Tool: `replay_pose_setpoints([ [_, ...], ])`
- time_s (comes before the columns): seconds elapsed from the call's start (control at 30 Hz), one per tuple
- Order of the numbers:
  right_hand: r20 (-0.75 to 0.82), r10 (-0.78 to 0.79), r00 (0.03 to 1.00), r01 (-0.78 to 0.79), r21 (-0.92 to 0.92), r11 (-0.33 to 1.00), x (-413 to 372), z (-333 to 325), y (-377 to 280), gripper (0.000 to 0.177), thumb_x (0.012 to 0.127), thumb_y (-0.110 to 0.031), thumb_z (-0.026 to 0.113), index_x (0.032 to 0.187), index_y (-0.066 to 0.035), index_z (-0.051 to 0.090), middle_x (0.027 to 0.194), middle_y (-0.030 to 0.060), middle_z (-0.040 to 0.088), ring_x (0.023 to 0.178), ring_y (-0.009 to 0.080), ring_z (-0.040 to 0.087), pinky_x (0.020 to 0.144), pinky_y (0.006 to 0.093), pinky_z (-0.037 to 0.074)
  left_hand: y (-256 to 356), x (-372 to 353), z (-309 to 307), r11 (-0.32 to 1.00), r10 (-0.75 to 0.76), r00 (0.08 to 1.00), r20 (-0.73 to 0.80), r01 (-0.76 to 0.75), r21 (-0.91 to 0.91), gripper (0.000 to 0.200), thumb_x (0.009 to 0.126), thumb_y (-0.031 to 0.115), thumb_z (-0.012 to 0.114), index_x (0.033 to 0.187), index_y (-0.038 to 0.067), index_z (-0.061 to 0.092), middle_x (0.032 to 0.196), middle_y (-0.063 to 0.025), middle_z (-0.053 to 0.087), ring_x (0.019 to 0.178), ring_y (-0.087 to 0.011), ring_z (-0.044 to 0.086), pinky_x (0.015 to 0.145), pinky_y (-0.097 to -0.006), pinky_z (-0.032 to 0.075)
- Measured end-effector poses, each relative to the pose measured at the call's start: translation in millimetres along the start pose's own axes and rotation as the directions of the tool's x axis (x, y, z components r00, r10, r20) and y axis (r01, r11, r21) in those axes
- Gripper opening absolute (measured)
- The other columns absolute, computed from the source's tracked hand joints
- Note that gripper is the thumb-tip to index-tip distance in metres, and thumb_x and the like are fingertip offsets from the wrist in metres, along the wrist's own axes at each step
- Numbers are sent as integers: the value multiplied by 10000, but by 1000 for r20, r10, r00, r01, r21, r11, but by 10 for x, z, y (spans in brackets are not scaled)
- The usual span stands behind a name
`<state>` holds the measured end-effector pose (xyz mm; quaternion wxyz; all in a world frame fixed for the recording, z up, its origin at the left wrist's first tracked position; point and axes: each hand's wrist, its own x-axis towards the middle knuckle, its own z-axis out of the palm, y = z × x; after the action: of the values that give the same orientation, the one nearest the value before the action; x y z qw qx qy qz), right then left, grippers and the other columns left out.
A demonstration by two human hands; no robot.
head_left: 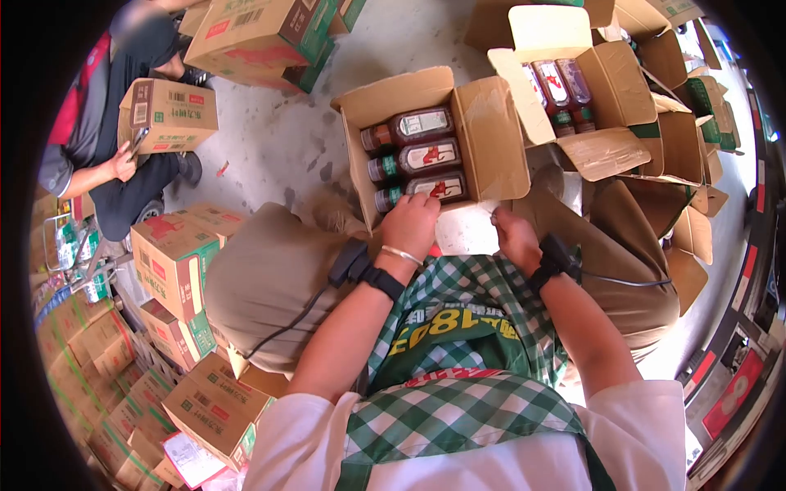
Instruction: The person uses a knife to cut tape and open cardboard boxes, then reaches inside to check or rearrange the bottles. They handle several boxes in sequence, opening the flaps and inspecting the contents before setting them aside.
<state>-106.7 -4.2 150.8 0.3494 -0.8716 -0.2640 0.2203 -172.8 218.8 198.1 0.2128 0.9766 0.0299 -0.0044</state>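
An uncovered cardboard box [494, 135] sits on the floor between my knees, holding three dark bottles with white-and-red labels. The nearest bottle [442, 187] lies along the box's near side. My left hand [412, 222] grips that near edge, its fingers bent over the cardboard beside the bottle; the fingertips are partly hidden. Close to the box's near right corner is my right hand [516, 236], with its fingers curled in. Whatever may be inside those fingers is hidden from me.
Another open box [610, 78] with similar bottles [565, 86] stands at the right, by more opened cartons [675, 147]. At upper left a person [123, 168] holds a closed carton [172, 114]. Closed cartons [176, 254] are stacked left, and others [258, 41] stand at the top.
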Motion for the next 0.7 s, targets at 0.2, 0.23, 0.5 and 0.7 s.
replay_pose_setpoints([
  [0.2, -77, 85, 993, -90, -55, 994, -154, -117, 293, 48, 854, -79, 511, 822, -48, 528, 774, 218, 572, 765, 451, 530, 628, 457, 441, -85, -25, -91, 972, -214, 970, -114, 199, -125, 127, 755, 179, 653, 801, 61, 646, 827, -108, 603, 790, -312, 587, 672, -409, 471],
  [0.23, -165, 119, 979, -133, -78, 988, -165, -179, 375, 65, 868, -95, 514, 834, -44, 536, 740, 194, 579, 710, 411, 549, 606, 430, 445, -75, 28, -111, 974, -207, 971, -116, 193, -117, 127, 755, 179, 653, 801, 61, 646, 827, -108, 603, 790, -312, 587, 672, -409, 471],
  [0.5, -327, 485, 811, -157, 677, 719, -2, -597, -467, 209, 964, -183, 480, 868, -14, 557, 621, 35, 548, 533, 73, 503, 480, 258, 414, 1213, 1045, -662, 858, -66, 922, -382, -143, -494, 481, 786, 14, 587, 1252, -22, 475, 1059, -221, 565, 1063, -356, 506, 929, -403, 404],
  [0.7, -233, 35, 972, 30, 272, 962, -28, -606, -1035, 143, 906, -123, 538, 813, -19, 506, 596, 166, 552, 511, 294, 568, 458, 390, 415, -187, 1315, -1317, 978, 141, 841, 521, -200, 58, 429, 782, 250, 663, 1171, 100, 564, 1057, -180, 618, 988, -357, 579, 839, -413, 476],
])
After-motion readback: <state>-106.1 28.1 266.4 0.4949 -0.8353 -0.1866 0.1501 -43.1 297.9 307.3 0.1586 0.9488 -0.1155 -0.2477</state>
